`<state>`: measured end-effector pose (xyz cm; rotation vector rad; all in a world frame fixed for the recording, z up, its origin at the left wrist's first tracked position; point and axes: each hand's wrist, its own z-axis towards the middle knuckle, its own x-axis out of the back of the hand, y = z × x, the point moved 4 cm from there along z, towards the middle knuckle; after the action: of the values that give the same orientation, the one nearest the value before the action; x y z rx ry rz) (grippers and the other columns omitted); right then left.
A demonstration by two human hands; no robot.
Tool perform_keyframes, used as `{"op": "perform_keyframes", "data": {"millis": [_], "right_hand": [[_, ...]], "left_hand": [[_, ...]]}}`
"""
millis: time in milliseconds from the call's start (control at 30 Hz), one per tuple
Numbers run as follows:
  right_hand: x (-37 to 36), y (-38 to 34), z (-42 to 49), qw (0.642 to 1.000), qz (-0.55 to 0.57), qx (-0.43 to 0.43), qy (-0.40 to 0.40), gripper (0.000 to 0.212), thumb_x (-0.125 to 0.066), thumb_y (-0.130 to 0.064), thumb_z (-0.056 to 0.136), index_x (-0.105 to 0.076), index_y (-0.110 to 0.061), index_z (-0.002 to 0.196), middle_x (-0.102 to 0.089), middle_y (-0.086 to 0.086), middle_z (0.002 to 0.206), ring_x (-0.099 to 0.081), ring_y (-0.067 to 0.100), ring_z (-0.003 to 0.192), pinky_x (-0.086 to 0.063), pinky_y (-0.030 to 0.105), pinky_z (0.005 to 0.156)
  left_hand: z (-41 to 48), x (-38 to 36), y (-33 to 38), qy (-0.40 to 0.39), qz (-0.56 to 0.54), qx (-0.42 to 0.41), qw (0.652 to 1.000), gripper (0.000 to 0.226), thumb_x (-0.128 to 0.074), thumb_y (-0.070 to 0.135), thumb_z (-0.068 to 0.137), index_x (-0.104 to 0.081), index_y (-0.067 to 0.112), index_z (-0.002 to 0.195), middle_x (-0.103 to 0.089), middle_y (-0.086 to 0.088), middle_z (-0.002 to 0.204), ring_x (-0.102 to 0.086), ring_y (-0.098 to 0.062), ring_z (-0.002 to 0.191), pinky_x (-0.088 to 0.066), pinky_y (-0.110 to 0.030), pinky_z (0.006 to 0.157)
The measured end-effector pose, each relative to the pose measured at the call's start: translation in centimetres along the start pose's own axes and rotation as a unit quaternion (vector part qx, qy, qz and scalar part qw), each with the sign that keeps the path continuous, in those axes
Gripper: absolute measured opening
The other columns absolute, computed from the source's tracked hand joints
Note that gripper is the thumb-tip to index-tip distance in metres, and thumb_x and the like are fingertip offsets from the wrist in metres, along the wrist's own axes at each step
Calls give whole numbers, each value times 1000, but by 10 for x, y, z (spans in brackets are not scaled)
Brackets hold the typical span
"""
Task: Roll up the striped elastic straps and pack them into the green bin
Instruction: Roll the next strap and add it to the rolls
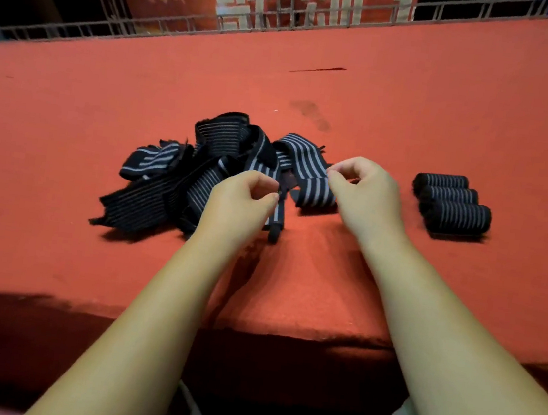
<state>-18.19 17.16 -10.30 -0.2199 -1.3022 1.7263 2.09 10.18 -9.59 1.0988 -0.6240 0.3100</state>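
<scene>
The left hand point(242, 203) and right hand point(366, 192) are each pinching the same striped strap point(315, 184) at the right edge of the pile point(172, 184) on the desk point(416, 104) — they are likely needing to draw it free and flat, edges even, before rolling tightly.

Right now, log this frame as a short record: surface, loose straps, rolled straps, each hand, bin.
surface: red cloth table
loose straps: tangled pile, left of centre
rolled straps: three rolls side by side, right of the hands
left hand: pinches a strap at the pile's edge
right hand: pinches the strap's striped fold; same strap, it seems
bin: not in view
</scene>
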Motion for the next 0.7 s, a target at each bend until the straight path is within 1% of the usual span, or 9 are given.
{"op": "perform_keyframes", "data": {"millis": [67, 100, 167, 267, 367, 433, 500, 600, 700], "right_hand": [[-19, -10, -5, 999, 4, 20, -28, 9, -70, -19, 91, -78, -22, 90, -74, -9, 91, -65, 10, 88, -47, 27, 81], [-27, -14, -7, 999, 3, 29, -41, 9, -70, -19, 90, -77, -23, 89, -73, -11, 89, -64, 9, 86, -47, 27, 80], [-41, -20, -11, 997, 7, 43, -66, 10, -69, -18, 90, -76, -25, 88, -70, -15, 85, -64, 7, 84, -48, 27, 79], [-59, -26, -17, 993, 6, 60, -106, 12, -70, -19, 92, -76, -28, 88, -72, -16, 89, -65, 1, 86, -45, 16, 76], [-74, -30, -23, 987, -17, 76, -142, 11, -70, -21, 94, -76, -29, 90, -72, -15, 93, -63, -4, 89, -39, 8, 74], [-82, -33, -28, 983, -26, 80, -162, 10, -69, -23, 94, -76, -30, 91, -71, -15, 93, -64, -4, 89, -40, 9, 74], [-90, -35, -31, 981, -32, 81, -172, 10, -69, -23, 94, -75, -30, 91, -70, -17, 93, -64, -5, 91, -41, 10, 76], [-99, -39, -35, 978, -37, 84, -187, 11, -71, -24, 95, -76, -31, 101, -71, -18, 102, -65, -4, 97, -43, 10, 84], [-106, -40, -39, 971, -57, 84, -218, 29, -72, -27, 96, -74, -28, 125, -71, -13, 121, -64, 2, 110, -46, 18, 97]], "left_hand": [[1, 21, -11, 41, 4, 9, 999, 18, -72, 18, 94, -80, 27, 107, -76, 16, 96, -70, 1, 92, -52, -19, 86], [2, 30, -16, 62, 16, 7, 998, 21, -71, 16, 93, -79, 27, 109, -76, 16, 100, -69, -2, 95, -50, -20, 88], [5, 47, -25, 102, 58, -2, 993, 27, -70, 13, 91, -78, 25, 114, -74, 11, 110, -66, -7, 104, -41, -16, 90], [10, 64, -44, 142, 105, 1, 984, 36, -69, 12, 87, -74, 20, 121, -69, 1, 121, -62, -15, 117, -36, -17, 95], [13, 69, -60, 118, 156, 18, 981, 49, -78, 21, 85, -68, 18, 133, -59, -3, 129, -54, -23, 129, -41, -28, 106], [15, 71, -66, 104, 175, 33, 979, 57, -84, 28, 85, -66, 19, 139, -54, -4, 133, -49, -27, 135, -40, -35, 112], [18, 71, -71, 94, 176, 36, 979, 60, -87, 35, 84, -66, 20, 139, -54, -4, 133, -48, -27, 136, -40, -37, 114], [21, 68, -80, 86, 173, 43, 980, 45, -88, 37, 84, -73, 21, 123, -58, -3, 127, -53, -28, 130, -44, -38, 112], [19, 68, -84, 103, 157, 55, 981, 19, -81, 33, 91, -77, 23, 106, -63, -2, 118, -61, -28, 119, -50, -42, 103]]}}
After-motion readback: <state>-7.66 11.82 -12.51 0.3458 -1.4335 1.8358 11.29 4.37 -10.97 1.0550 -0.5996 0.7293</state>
